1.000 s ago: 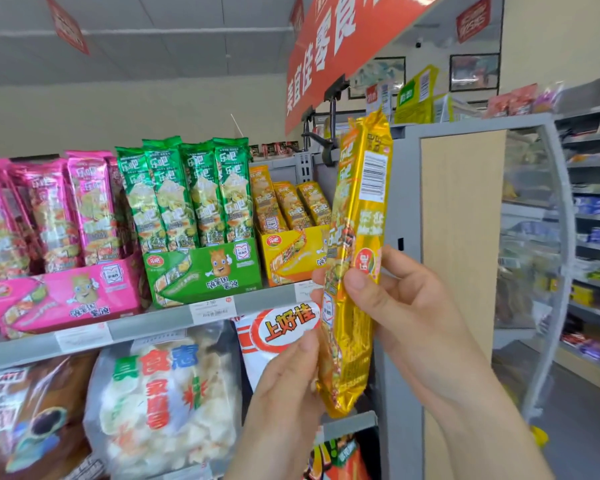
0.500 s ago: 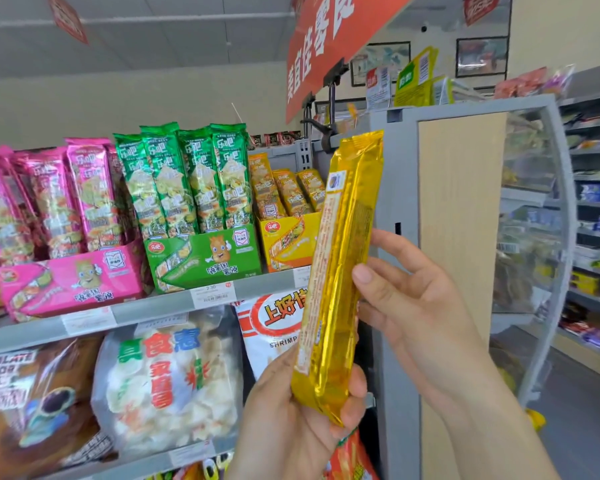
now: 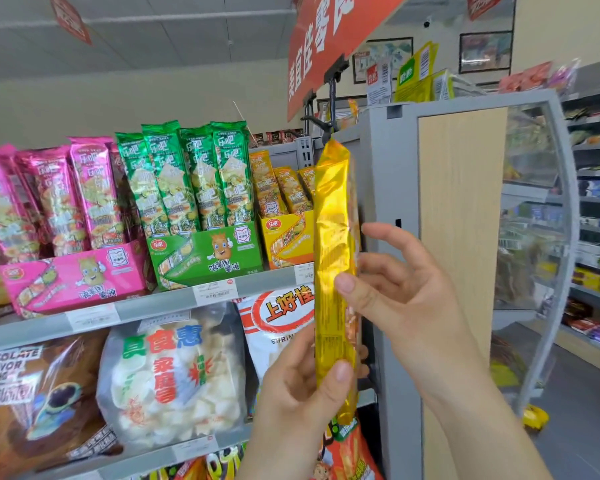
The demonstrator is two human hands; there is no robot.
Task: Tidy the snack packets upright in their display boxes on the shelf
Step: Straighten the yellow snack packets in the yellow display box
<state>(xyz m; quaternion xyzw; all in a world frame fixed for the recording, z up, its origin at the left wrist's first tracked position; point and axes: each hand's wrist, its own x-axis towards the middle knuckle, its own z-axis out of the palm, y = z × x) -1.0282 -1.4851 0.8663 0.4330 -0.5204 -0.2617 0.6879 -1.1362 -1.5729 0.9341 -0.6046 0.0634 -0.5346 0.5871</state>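
Grey metal shelf (image 3: 146,311) is carrying three boxes in a row. Pink cardboard display box (image 3: 73,282) is sitting left, green cardboard display box (image 3: 205,258) middle, yellow cardboard display box (image 3: 286,239) right, each just beside the next.

Pink foil snack packets (image 3: 94,195) are standing in the pink box, leaning a bit left. Green foil snack packets (image 3: 194,178) are standing upright in the green one. Orange-yellow snack packets (image 3: 281,188) are sitting lower in the yellow one, tilting back.

I'm holding a long gold foil snack packet (image 3: 335,237) upright in the air in front of the shelf, covering the yellow box's right end from my view.

My left hand (image 3: 302,393) is gripping its lower part, thumb on the front, fingers wrapping behind. My right hand (image 3: 406,292) is pinching it mid-length, thumb on the front, fingers behind the right edge, index finger sticking out clear of the foil.
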